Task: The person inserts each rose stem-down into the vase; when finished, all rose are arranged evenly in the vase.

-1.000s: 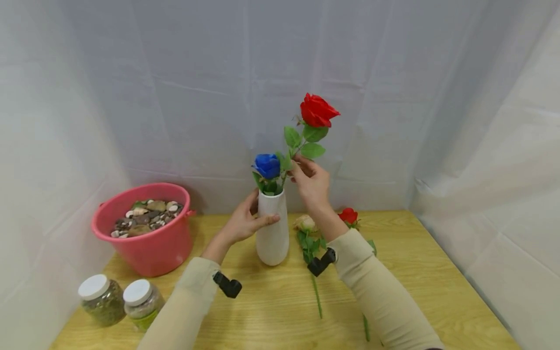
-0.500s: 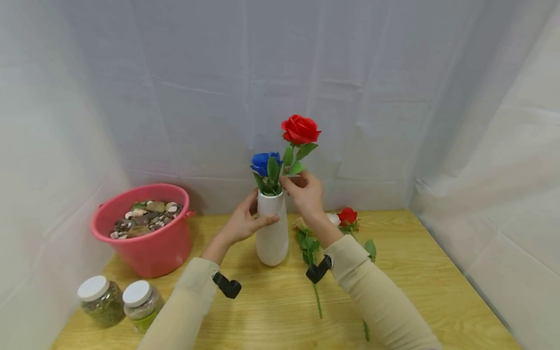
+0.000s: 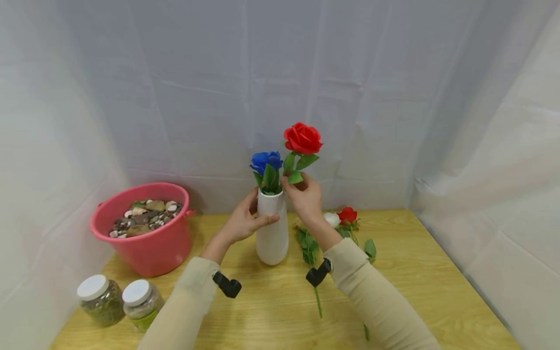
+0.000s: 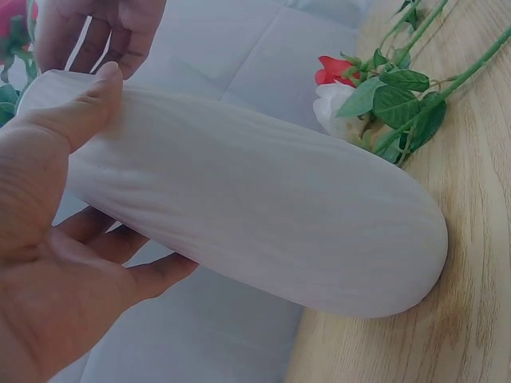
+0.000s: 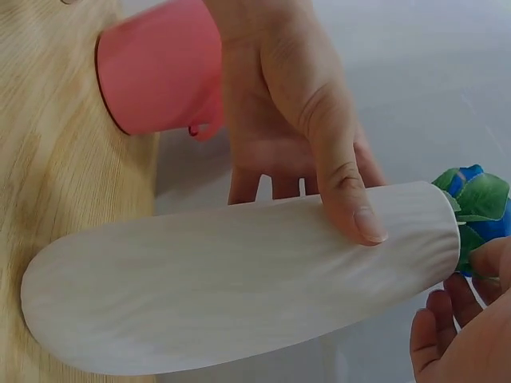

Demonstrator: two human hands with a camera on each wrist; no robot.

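A white vase (image 3: 272,238) stands upright on the wooden table. My left hand (image 3: 242,222) grips it near the top, thumb across the front and fingers round the far side. A blue rose (image 3: 266,162) with green leaves sits in the vase's mouth. Just above the right side of the rim, my right hand (image 3: 307,200) pinches the stem of a tall red rose (image 3: 303,139). The bloom rises above the blue one. Fingers and leaves hide most of that stem, and its lower end is out of sight. In the right wrist view, blue petals (image 5: 497,227) show beside the rim.
A pink bucket (image 3: 150,255) of stones is at the left, with two white-lidded jars (image 3: 104,301) in front. Right of the vase lie more flowers, among them a white rose (image 3: 331,219) and a smaller red rose (image 3: 348,215). My right forearm covers part of them.
My right hand has come down and left with the red rose, which now stands lower and closer to the vase's mouth. The left hand and vase have stayed in place.
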